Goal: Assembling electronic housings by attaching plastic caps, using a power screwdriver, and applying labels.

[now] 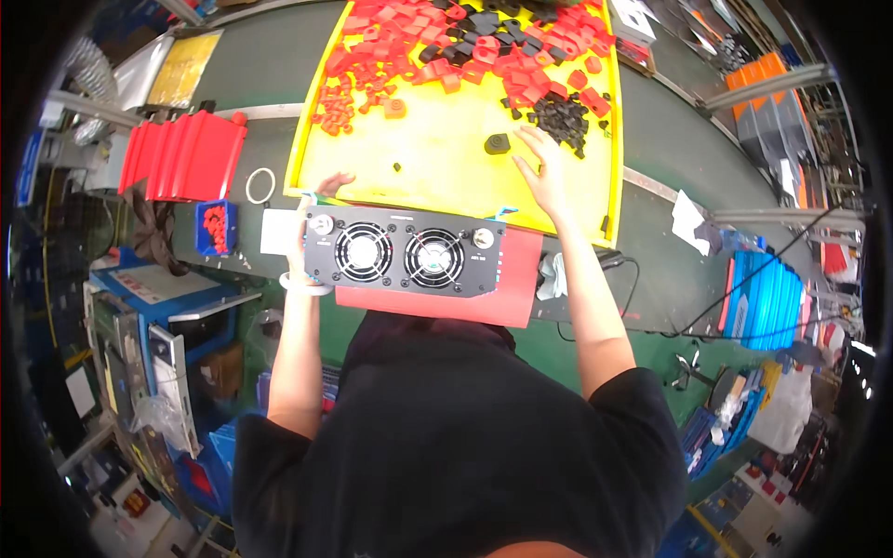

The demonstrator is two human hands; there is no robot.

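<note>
My left hand [298, 245] is wrapped round the left end of a black device [399, 244] with two round fan grilles and a silver connector at each end of its face. The device is tilted up at the near edge of a yellow tray [437, 191], over a red sheet or pad [514, 279]. Fingers apart and nothing in it, my right hand [545, 172] reaches over the tray's right side. Closest to its fingertips lies a single black plastic cap [498, 144]. Beyond it is a heap of small black parts [563, 121].
Red and black plastic caps [484, 46] crowd the tray's far half, with small red pieces [337, 110] at left. A blue bin [216, 228] and red ribbed housings [183, 155] stand on the left. At right are a dark cable [636, 279] and blue ribbed housings [763, 299].
</note>
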